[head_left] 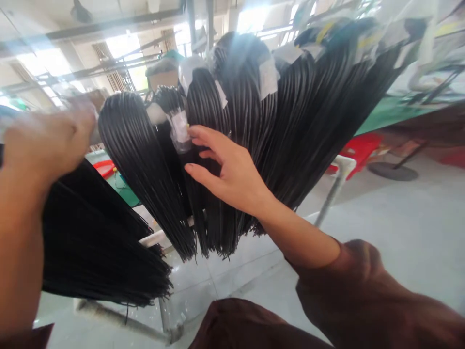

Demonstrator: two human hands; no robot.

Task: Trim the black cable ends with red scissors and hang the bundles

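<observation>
Bundles of black cables hang folded over a rack, their cut ends pointing down. My right hand [232, 174] reaches in from the right, thumb and fingers apart. Its fingertips are beside a white label [179, 127] in clear plastic on one bundle; whether they touch it I cannot tell. Left of the label hangs another cable bundle [140, 160]. My left hand [51, 138] is raised at the far left, above a large black bundle [98, 247]. Motion blurs its fingers, and any hold is unclear.
More cable bundles [308, 106] with tags hang along the rack to the right. A pale rack leg [332, 189] slants down to the tiled floor [392, 252]. Red stool [363, 152] and a round dark base [392, 171] stand behind. A green tabletop [392, 114] extends right.
</observation>
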